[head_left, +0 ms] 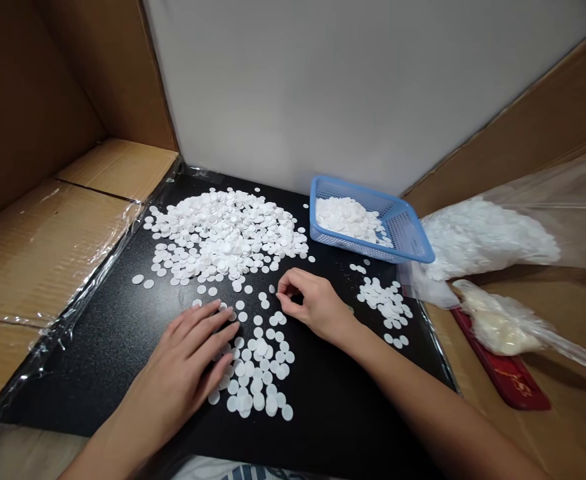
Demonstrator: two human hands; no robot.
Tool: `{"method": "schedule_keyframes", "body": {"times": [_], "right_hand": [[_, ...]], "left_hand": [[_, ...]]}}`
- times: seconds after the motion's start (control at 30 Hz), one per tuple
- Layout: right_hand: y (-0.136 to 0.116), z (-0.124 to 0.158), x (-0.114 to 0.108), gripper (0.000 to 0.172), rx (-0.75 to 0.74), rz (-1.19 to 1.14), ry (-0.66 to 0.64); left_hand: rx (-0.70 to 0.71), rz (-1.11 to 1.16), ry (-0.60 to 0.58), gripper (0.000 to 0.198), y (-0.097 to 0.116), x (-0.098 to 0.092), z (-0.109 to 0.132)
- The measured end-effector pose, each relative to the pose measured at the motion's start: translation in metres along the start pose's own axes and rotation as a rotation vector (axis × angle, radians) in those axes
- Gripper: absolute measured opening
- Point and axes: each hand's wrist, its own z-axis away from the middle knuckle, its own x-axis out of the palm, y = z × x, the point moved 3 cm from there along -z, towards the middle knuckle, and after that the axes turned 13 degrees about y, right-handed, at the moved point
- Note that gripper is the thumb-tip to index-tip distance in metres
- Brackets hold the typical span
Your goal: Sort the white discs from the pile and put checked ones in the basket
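My left hand lies on the black table with its fingers spread, the tips touching a few white discs. Near the table's middle, my right hand has thumb and index finger pinched together; whatever is between them is too small to make out. A large heap of white discs spreads behind both hands. Between the hands and toward the near edge is a looser group of discs. Right of my right wrist lies a smaller cluster of discs.
A blue basket partly filled with discs stands at the back right. Beyond the right edge are a clear bag of white pieces, a bag with yellowish contents and a red object. Cardboard flanks the left side.
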Motion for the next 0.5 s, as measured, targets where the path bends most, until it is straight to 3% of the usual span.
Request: {"method": "schedule_keyframes", "body": {"times": [0.1,0.3,0.5], "right_hand": [[0.001,-0.0006,-0.0005,0.011,0.019,0.006,-0.036],[-0.0027,-0.0014,-0.0017,0.011,-0.032,0.033,-0.032],[-0.0074,0.0017,0.0049,0.011,0.099,0.048,-0.064]], "left_hand": [[0.087,-0.027,-0.039,0.032,0.0049,0.0073,0.0018],[0.113,0.021,-0.108,0.032,0.007,0.0094,0.0014],[0.153,0.067,-0.152,0.026,0.0095,0.0053,-0.0029]]}}
